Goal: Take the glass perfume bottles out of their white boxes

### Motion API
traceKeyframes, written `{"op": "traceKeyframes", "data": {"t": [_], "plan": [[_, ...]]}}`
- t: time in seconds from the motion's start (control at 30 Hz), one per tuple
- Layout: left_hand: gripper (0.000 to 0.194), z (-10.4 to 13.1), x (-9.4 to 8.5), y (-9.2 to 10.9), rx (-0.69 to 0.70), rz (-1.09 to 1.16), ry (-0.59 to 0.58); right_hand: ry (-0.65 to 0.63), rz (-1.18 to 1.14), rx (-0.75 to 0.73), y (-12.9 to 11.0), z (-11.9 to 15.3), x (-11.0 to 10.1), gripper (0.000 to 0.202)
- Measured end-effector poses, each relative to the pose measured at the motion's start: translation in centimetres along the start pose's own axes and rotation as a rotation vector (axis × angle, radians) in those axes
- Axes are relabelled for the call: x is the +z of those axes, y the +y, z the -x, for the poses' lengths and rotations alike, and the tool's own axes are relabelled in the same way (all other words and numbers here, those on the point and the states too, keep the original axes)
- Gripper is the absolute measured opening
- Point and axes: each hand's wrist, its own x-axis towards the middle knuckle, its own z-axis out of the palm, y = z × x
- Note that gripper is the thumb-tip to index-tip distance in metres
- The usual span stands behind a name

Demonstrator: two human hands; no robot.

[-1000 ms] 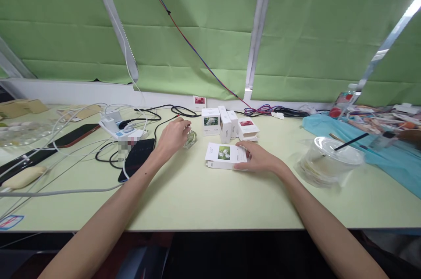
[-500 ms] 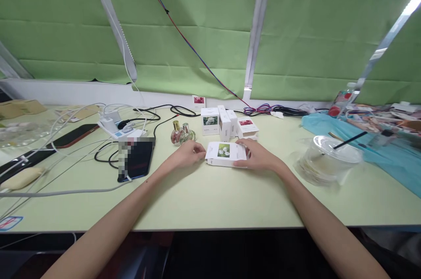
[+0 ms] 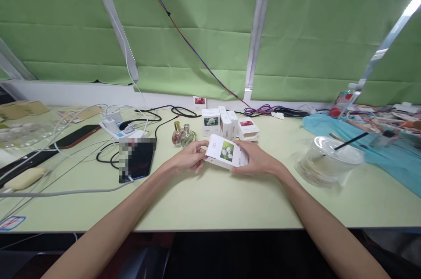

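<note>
Now the white box (image 3: 217,149), prob. light, crushable, is being held by its edges, seemingly safest, by R hand (image 3: 255,158), grip of L hand (image 3: 190,156) being unclear.

I note smooth, matt-looking card on my carton (image 3: 225,152), glossy glass on both bottles (image 3: 185,138), shiny metal-look caps (image 3: 177,126), and clear plastic on the cup (image 3: 332,162).

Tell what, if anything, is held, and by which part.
Right hand grips a white box by its right end; left hand meets its left end, hold unclear.
</note>
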Motion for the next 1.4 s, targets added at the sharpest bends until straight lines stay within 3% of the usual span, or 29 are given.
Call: {"op": "traceKeyframes", "data": {"t": [0.17, 0.3, 0.47, 0.6, 0.77, 0.9, 1.07, 1.17, 1.33, 1.4], "plan": [[0.039, 0.4, 0.0, 0.8, 0.052, -0.072, -0.038, -0.042, -0.176, 0.020, -0.5, 0.2, -0.6, 0.100], [0.035, 0.7, -0.7, 1.5, 0.137, -0.144, 0.152, 0.020, -0.249, 0.058, -0.2, 0.0, -1.0, 0.077], [0.034, 1.2, -1.9, 2.0, 0.191, -0.210, 0.274, 0.010, -0.330, 0.057, 0.0, 0.0, -1.4, 0.057], [0.031, 1.7, -2.7, 2.8, 0.312, -0.084, 0.546, 0.005, -0.369, 0.074, 0.0, 0.2, -2.0, 0.051], [0.027, 1.8, -4.1, 3.2, 0.591, 0.134, 0.845, 0.031, -0.475, 0.095, 0.4, 0.5, -2.8, 0.048], [0.025, 1.9, -4.9, 3.3, 0.715, 0.292, 1.008, 0.160, -0.646, 0.188, 1.0, 0.7, -3.2, 0.049], [0.025, 1.9, -4.4, 3.2, 0.682, 0.223, 1.015, 0.395, -0.978, 0.216, 1.3, 0.6, -3.3, 0.051], [0.023, 1.7, -3.2, 2.9, 0.615, 0.066, 0.953, 0.415, -1.058, 0.159, 1.0, 0.4, -2.8, 0.050], [0.031, 1.0, -0.7, 2.3, 0.428, -0.096, 0.621, 0.126, -0.873, 0.026, 0.2, 0.1, -1.3, 0.040], [0.037, 0.7, 0.0, 2.1, 0.400, -0.087, 0.541, 0.001, -0.794, 0.000, -0.1, 0.1, -1.0, 0.038]]}}
